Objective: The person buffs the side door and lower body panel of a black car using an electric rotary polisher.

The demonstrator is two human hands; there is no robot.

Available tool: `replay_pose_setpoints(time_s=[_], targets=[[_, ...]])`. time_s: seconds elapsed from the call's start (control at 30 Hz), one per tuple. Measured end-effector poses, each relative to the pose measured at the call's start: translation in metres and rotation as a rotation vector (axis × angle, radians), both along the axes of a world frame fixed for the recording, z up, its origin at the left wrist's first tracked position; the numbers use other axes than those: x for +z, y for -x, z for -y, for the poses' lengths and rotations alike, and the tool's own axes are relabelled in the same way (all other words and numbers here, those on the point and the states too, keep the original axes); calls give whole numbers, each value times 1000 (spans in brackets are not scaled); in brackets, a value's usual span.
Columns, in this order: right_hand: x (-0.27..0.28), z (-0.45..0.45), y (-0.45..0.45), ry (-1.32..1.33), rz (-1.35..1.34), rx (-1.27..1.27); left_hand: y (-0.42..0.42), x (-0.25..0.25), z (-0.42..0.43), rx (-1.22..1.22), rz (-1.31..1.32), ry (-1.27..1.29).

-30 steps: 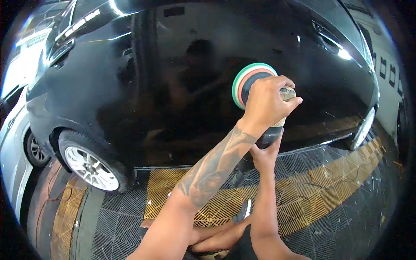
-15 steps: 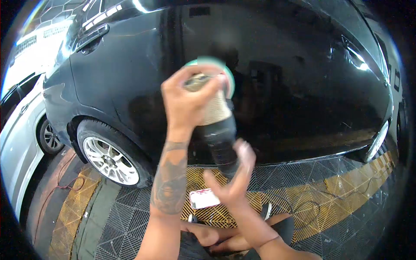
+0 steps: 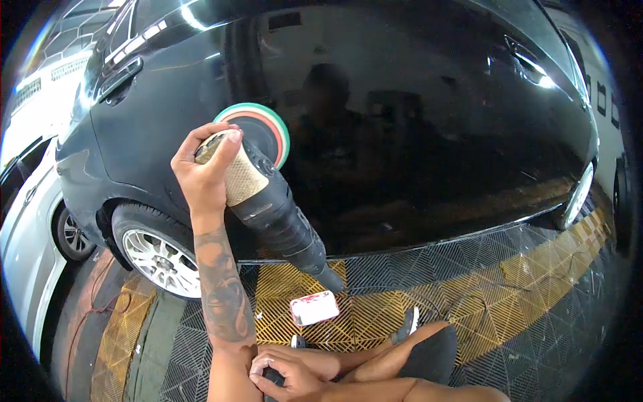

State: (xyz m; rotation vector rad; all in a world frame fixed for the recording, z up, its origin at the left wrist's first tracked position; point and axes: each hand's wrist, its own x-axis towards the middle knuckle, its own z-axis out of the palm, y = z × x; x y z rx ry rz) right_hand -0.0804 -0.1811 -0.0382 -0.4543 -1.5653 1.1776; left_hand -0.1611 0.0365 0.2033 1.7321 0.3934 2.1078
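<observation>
Left hand (image 3: 206, 164) grips polisher (image 3: 278, 218), right hand (image 3: 287, 377) seemingly curled

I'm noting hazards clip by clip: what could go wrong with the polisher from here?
Only the left hand holds the polisher, gripping near its head, so the long body might twist or swing. With the right hand down by the lap, the pad could tilt at the black car door and mark the paint. If the grip slipped, the tool might drop near the white-and-red item on the floor.
</observation>
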Motion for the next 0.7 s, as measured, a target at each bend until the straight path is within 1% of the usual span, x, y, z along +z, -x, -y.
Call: replay_pose_setpoints(time_s=[0.03,0.07,0.1,0.13,0.17,0.2,0.23,0.3,0.33,0.37,0.43,0.47,0.53,0.57,0.63,0.7], targets=[[4,-1,-7,-48,3,-15,-10,1,1,-7,-1,3],[9,-3,-10,-145,-26,-245,-19,3,2,-31,-2,-5],[10,-5,-17,-145,-24,-251,-28,5,3,-56,0,-14],[10,-5,-24,-213,-27,-235,-37,6,3,-16,-32,-24],[10,-6,-29,-283,-32,-223,-49,8,5,-29,-37,-25],[9,1,-31,-271,-47,-196,-62,11,8,-46,-25,-29],[20,8,-40,-267,-49,-208,-76,12,12,-61,-14,-26],[44,19,-65,-215,-75,-43,-101,12,16,44,-123,-58],[44,22,-74,-329,-65,-11,-116,13,20,19,-143,-55],[44,24,-88,-333,-67,-22,-131,13,25,-9,-164,-48],[42,24,-125,-396,-201,-49,-159,12,27,-68,-173,-43],[34,10,-162,-482,-35,-523,-173,12,28,-68,-195,-68],[54,-33,-217,-508,67,-1117,-202,12,31,-108,-213,-79],[51,-57,-241,-501,251,-1245,-219,11,30,-127,-215,-122],[49,-89,-269,-345,290,-1228,-252,10,36,-67,-258,-100],[55,-102,-294,-371,297,-1214,-280,12,45,-70,-248,-138]])
